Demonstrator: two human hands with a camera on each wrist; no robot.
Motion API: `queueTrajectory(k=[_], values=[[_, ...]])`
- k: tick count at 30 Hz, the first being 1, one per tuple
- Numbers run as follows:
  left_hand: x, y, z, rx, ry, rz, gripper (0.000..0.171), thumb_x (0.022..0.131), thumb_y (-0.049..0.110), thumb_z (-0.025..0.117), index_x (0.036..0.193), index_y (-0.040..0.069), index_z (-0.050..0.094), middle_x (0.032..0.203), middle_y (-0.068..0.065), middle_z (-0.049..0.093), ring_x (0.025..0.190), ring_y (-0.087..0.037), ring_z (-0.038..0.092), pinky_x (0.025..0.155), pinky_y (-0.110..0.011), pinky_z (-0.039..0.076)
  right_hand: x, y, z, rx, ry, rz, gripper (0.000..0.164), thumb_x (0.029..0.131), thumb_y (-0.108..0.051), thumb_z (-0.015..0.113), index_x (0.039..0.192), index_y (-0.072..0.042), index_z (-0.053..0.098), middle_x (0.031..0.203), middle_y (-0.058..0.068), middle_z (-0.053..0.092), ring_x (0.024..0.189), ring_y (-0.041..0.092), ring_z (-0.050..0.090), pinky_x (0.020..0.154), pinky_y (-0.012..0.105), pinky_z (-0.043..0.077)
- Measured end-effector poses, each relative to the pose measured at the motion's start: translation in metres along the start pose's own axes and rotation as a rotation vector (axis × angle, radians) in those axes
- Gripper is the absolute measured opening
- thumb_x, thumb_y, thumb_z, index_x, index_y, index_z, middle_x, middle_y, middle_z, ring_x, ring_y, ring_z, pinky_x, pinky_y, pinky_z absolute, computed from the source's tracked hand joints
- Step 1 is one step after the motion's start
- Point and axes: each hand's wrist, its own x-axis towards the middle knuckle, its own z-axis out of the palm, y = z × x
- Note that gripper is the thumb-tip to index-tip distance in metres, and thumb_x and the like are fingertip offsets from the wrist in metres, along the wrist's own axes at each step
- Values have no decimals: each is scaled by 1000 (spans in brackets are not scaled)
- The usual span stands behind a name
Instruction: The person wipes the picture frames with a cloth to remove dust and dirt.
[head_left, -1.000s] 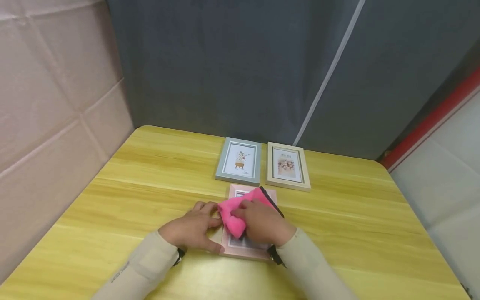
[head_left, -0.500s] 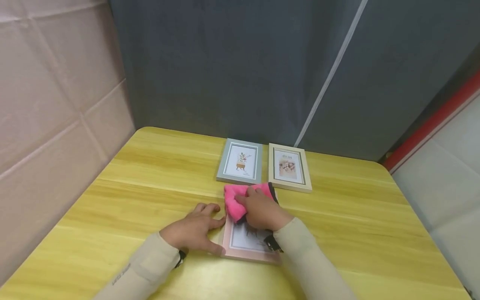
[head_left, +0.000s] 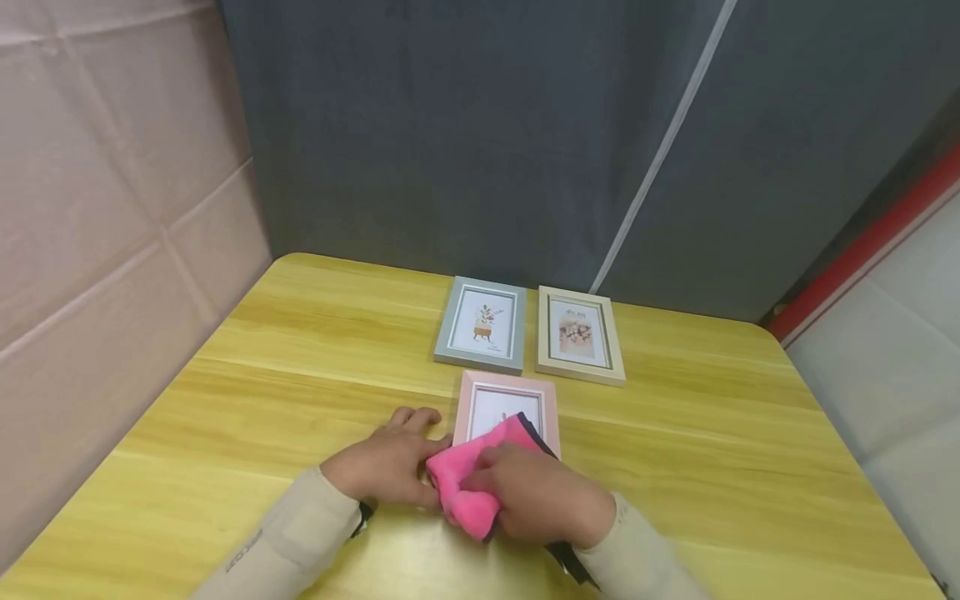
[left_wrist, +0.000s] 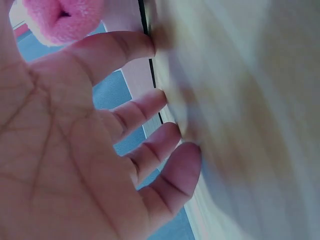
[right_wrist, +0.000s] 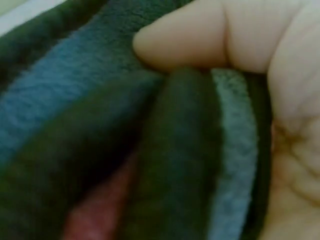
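In the head view a pink picture frame (head_left: 508, 383) lies flat on the table, its lower part covered by a bright pink cloth (head_left: 461, 475) with a dark edge. My right hand (head_left: 547, 496) grips the bunched cloth and presses it over the frame's near end. The right wrist view shows thumb and fingers around folds of the cloth (right_wrist: 55, 95), whose other face is grey-blue with dark trim. At the frame's left side rests my left hand (head_left: 382, 467), thumb and fingers spread. In the left wrist view its fingertips (left_wrist: 162, 100) touch down by the frame's edge.
Behind the pink frame lie a grey-blue picture frame (head_left: 442, 333) with a plant print and a cream picture frame (head_left: 615, 350) with a flower print. A dark curtain (head_left: 450, 150) stands along the far side of the wooden table (head_left: 300, 333).
The right hand first slid the cloth up to the far end of the pink frame, then pulled it back down to the near end. The left hand has stayed at the left side.
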Motion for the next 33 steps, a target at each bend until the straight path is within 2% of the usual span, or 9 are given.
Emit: queueTrajectory(k=[4,8,12,16,19,22,27,30,33], values=[[0,0,1,10,8,9,65,72,52,80,127,19,69,148,-13,38,129,-31,33,98,-55,39,7,4,4,-25,45,25,32,83,-18,77,115,-26,74,107,-8,62,95,8,55,90,28,48],[0,-2,1,12,-1,1,59,73,56,78,118,18,73,149,-13,37,131,-32,33,101,-57,38,17,14,0,-15,57,70,36,81,-12,76,114,-25,74,105,-7,60,90,8,54,86,27,48],[-1,-4,-1,31,-23,4,73,77,58,76,132,12,66,152,-13,34,134,-33,30,105,-58,35,29,23,-6,-32,41,176,51,82,-2,70,128,-25,69,110,-1,59,91,14,54,88,31,49],[0,-4,-2,36,-39,3,80,79,58,75,140,11,58,154,-14,31,135,-35,29,106,-58,33,41,28,-12,-92,41,263,47,88,-8,68,133,-22,65,107,3,56,91,19,53,87,34,50],[0,-3,-3,35,-40,-2,81,78,58,75,140,9,57,153,-16,32,134,-35,29,105,-58,33,49,29,-15,-135,55,293,43,90,-11,66,133,-19,66,106,6,56,95,21,53,88,36,50],[-1,-2,-3,31,-38,-13,82,78,58,76,140,8,57,153,-16,32,134,-35,29,105,-57,34,54,32,-17,-128,52,324,47,90,-11,66,136,-19,63,111,9,56,98,23,52,89,38,50],[0,-2,-1,5,-23,-19,83,76,58,77,140,9,57,152,-16,34,133,-34,30,104,-56,36,51,43,-14,-5,63,321,57,87,-9,70,141,-22,58,118,7,54,102,22,50,94,39,48],[1,-3,0,-6,-12,-13,84,75,58,78,140,9,58,151,-15,35,132,-34,30,103,-56,36,38,46,-11,57,102,252,52,87,-6,70,136,-20,63,118,3,57,104,19,51,97,39,47],[1,-3,1,-12,-4,-10,81,75,59,78,137,9,61,151,-15,35,133,-34,31,104,-57,36,19,42,-8,87,147,151,43,84,-1,70,123,-20,71,110,-3,62,101,14,54,96,36,47]])
